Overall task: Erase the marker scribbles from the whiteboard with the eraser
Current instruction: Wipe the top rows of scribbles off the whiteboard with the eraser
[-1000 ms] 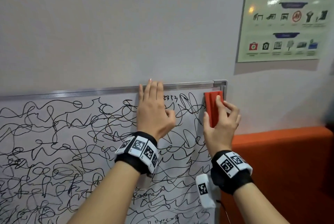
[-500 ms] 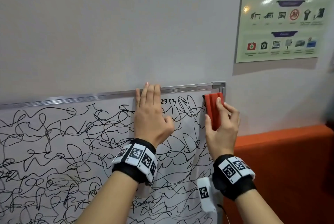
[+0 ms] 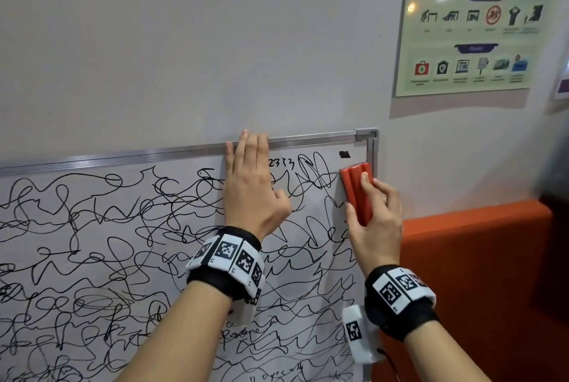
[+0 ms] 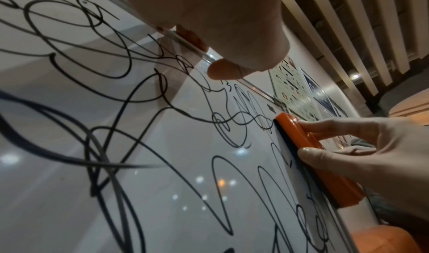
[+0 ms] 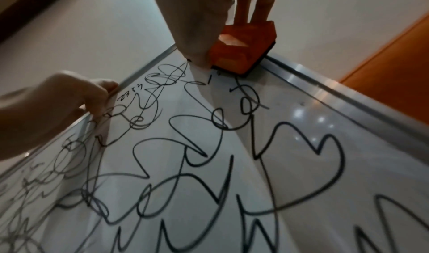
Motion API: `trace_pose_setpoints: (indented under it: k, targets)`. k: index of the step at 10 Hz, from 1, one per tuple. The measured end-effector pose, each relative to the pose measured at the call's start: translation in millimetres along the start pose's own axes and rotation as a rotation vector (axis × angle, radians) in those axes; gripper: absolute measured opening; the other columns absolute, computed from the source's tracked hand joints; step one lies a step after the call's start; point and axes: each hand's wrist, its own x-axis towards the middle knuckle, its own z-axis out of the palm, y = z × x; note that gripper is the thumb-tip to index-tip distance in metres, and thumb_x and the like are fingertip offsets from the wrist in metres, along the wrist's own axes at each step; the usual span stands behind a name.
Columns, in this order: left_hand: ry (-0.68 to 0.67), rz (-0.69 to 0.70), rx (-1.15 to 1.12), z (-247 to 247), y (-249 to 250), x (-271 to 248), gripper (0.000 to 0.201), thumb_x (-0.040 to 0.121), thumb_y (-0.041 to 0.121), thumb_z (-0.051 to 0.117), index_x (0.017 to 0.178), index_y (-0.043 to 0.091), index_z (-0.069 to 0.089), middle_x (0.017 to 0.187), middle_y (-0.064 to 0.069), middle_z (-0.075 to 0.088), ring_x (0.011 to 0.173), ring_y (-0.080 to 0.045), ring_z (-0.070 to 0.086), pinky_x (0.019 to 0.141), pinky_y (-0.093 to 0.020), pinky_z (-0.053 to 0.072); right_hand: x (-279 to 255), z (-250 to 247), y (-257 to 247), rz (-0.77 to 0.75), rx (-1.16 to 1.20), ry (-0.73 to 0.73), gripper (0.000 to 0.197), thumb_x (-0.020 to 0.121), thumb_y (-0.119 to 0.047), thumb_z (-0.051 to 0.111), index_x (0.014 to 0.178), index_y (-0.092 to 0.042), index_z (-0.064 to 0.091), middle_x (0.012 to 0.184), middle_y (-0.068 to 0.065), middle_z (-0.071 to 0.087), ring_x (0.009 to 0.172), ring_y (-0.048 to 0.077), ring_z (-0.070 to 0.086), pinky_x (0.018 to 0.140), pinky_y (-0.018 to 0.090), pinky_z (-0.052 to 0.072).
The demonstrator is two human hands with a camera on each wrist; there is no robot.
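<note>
Right hand (image 3: 377, 221) has the red eraser (image 3: 357, 189) clamped between thumb and fingers, pad flat on the whiteboard (image 3: 92, 258), hard against the right frame just below the top corner. Left hand (image 3: 252, 187) lies flat on the board, fingers straight and together, tips over the top rail, holding nothing. Black scribbles (image 3: 77, 227) cover nearly the whole surface. A small black mark (image 3: 345, 154) sits just above the eraser. Poster (image 3: 474, 21) up on the wall, orange panel (image 3: 468, 273) to the right.
</note>
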Motion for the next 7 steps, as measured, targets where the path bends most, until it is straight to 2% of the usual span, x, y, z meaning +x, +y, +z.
trace_pose_setpoints:
  k: [1,3,4,6,7]
  targets:
    - [0.022,0.007,0.0,1.8,-1.5,0.1,0.085,0.068,0.023,0.043,0.15,-0.001,0.035,0.154,-0.017,0.037,0.15,-0.03,0.022,0.126,-0.044,0.003,9.0,3.4,-3.7,0.048,0.027,0.032,0.06,0.084,-0.012,0.076,0.139,-0.017,0.055,0.127,0.007,0.051,0.113,0.025,0.051,0.097,0.032,0.041]
    - [0.098,0.001,-0.009,8.2,-1.7,0.3,0.07,0.084,0.024,0.047,0.149,-0.001,0.038,0.153,-0.017,0.04,0.148,-0.029,0.025,0.125,-0.041,0.002,1.1,-4.0,8.1,0.002,-0.021,0.005,0.062,0.083,-0.009,0.076,0.14,-0.018,0.054,0.129,0.004,0.049,0.111,0.027,0.053,0.096,0.041,0.049]
    - [0.114,0.007,0.004,10.5,-3.5,0.3,0.069,0.085,0.024,0.047,0.149,-0.001,0.037,0.153,-0.017,0.04,0.148,-0.029,0.025,0.125,-0.04,0.0,-0.9,0.2,4.2,0.042,0.003,0.017,0.061,0.083,-0.01,0.076,0.14,-0.017,0.055,0.128,0.007,0.052,0.112,0.027,0.054,0.097,0.035,0.044]
    - [0.137,-0.002,0.005,13.1,-2.7,0.4,0.067,0.086,0.023,0.048,0.148,-0.002,0.038,0.152,-0.017,0.04,0.148,-0.03,0.025,0.125,-0.04,0.0,-4.4,-4.5,6.2,0.0,0.02,-0.044,0.061,0.083,-0.01,0.077,0.14,-0.017,0.055,0.129,0.007,0.051,0.113,0.026,0.054,0.096,0.039,0.049]
    - [0.142,-0.008,0.009,14.9,-2.7,0.7,0.067,0.086,0.024,0.048,0.148,-0.002,0.038,0.152,-0.017,0.04,0.148,-0.03,0.025,0.125,-0.041,0.001,13.3,-2.2,0.7,0.017,0.04,-0.03,0.06,0.084,-0.01,0.075,0.14,-0.018,0.055,0.128,0.007,0.05,0.112,0.026,0.053,0.097,0.032,0.042]
